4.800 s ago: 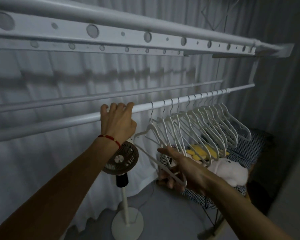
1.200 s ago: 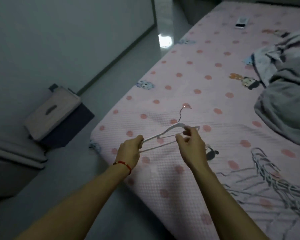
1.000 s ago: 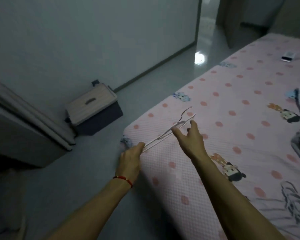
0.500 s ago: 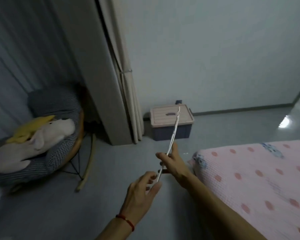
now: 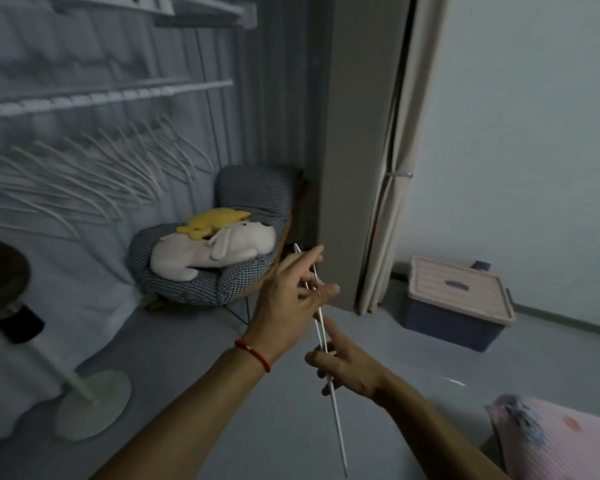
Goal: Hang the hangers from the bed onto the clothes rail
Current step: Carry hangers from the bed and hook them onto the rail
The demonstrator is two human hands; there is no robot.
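Between both hands, the hanger [image 5: 323, 327] is edge-on: right hand [image 5: 347, 368] fingers grip its lower bar, left hand [image 5: 288, 299] fingers pinch near the hook, which should be turned toward the clothes rail [image 5: 101, 97] before lifting.

From where I sit, the hanger [image 5: 326, 344] shows edge-on, a thin pale line, so I cannot make out its shape; its hook end passes behind the fingers [image 5: 302, 268] of the left hand [image 5: 284, 306], and I cannot tell how firmly that hand holds it. The right hand [image 5: 349, 367] covers part of the hanger's middle. The hung hangers [image 5: 94, 174] on the clothes rail [image 5: 104, 97] are smeared by motion blur (I cannot count them), and the rail runs off the left edge. The fan [image 5: 0, 271] is cut by that edge too. Only a corner of the bed [image 5: 551, 438] enters at bottom right.
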